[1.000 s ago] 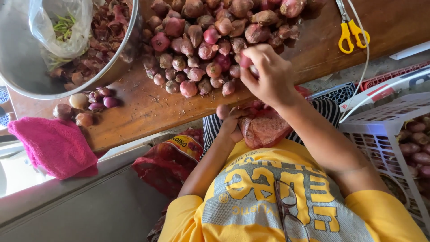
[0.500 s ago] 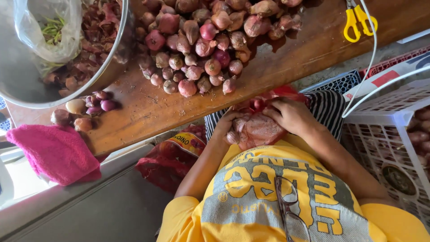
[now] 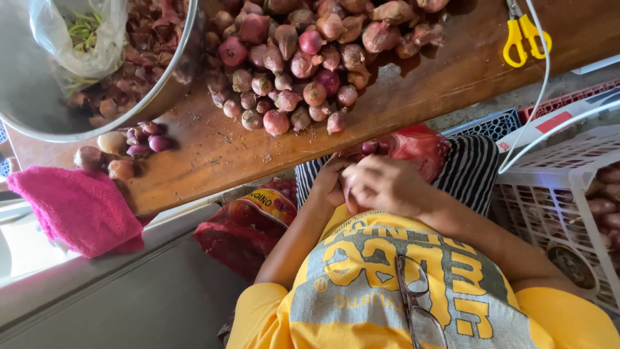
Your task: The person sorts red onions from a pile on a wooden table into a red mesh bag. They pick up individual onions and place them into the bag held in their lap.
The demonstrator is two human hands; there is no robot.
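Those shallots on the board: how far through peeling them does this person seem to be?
Done: a few peeled bulbs lie by the steel bowl, which holds skins. In hand: the left hand and right hand meet over the lap, apparently working one shallot, mostly hidden by the fingers. Left: a big pile of unpeeled shallots sits on the board, so most of the job seems to remain.

A big metal bowl [image 3: 39,110] sits on the wooden table [image 3: 213,148], with a clear bag [image 3: 77,39] of green bits inside. A pink cloth [image 3: 77,203] hangs off the table edge. Yellow scissors [image 3: 526,39] lie near a white cord [image 3: 542,90]. A white basket [image 3: 562,187] stands beside.
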